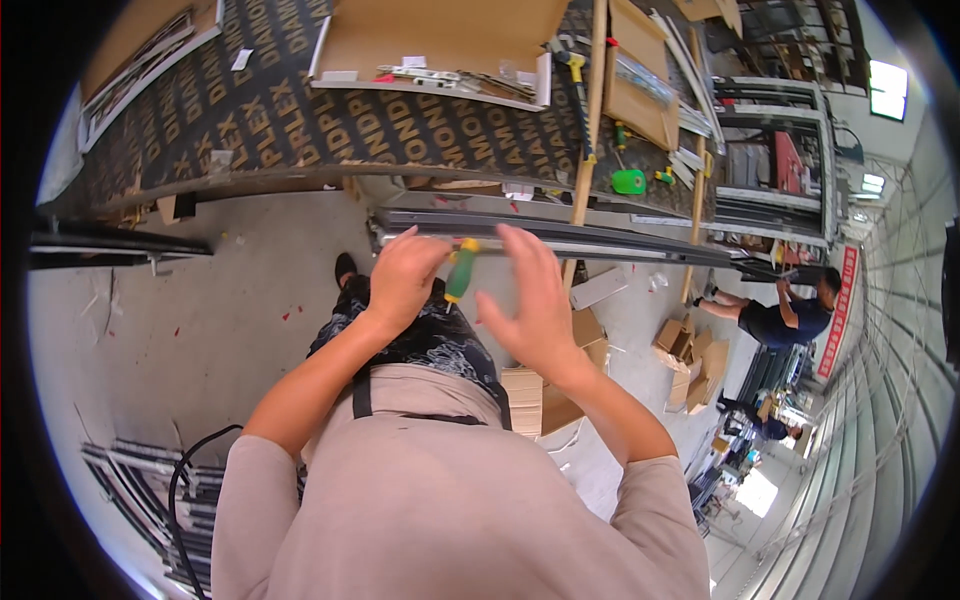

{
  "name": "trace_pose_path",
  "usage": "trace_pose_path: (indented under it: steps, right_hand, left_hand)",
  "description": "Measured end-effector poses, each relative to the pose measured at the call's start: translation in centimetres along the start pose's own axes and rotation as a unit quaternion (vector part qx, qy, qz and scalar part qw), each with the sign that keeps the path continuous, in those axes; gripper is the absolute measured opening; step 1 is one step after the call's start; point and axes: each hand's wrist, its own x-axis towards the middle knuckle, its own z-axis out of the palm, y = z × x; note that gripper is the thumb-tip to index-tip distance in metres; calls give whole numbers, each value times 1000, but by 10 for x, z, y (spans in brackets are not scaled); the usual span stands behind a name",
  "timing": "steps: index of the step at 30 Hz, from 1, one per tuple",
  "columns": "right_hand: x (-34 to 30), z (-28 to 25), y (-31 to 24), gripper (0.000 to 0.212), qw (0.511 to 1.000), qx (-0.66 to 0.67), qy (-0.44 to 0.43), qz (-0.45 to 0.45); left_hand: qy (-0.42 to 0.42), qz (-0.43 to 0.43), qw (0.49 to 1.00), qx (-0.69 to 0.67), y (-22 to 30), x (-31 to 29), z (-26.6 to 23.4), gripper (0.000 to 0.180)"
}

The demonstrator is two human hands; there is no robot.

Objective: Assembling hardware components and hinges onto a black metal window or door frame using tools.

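My left hand [403, 282] is closed, its thumb and fingertips at a small screwdriver [461, 274] with a green and yellow handle. The screwdriver hangs almost upright, its short tip pointing down toward me. Facing it from the other side, my right hand [530, 305] is apart from the handle, with spread fingers slightly blurred by motion. Just beyond both hands, long dark metal profiles [620, 243] run across from the middle to the right, near waist height. What the left fingertips touch on the far side is hidden.
A dark printed-board workbench [280, 130] lies ahead, bearing a shallow carton [430, 40] of hardware, a yellow-headed tool [572, 62] and a green tape-like roll [628, 181]. Open cardboard boxes [690, 360] lie on the floor at right. One co-worker [790, 312] stands beyond the profiles. Racked bars [150, 490] are lower left.
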Motion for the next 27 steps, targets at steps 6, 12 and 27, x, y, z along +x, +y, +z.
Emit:
trace_pose_path:
  steps: [6, 12, 27]
  right_hand:
    - [19, 5, -12, 47, 981, -134, -49, -133]
    - [32, -12, -5, 36, 962, 59, -167, 207]
    - [27, -2, -8, 30, 990, -50, -119, 54]
  left_hand:
    - [-2, 62, 998, 25, -3, 2, 0, 16]
    - [-3, 81, 997, 17, -8, 5, 5, 9]
    - [-22, 61, 998, 13, -15, 2, 6, 26]
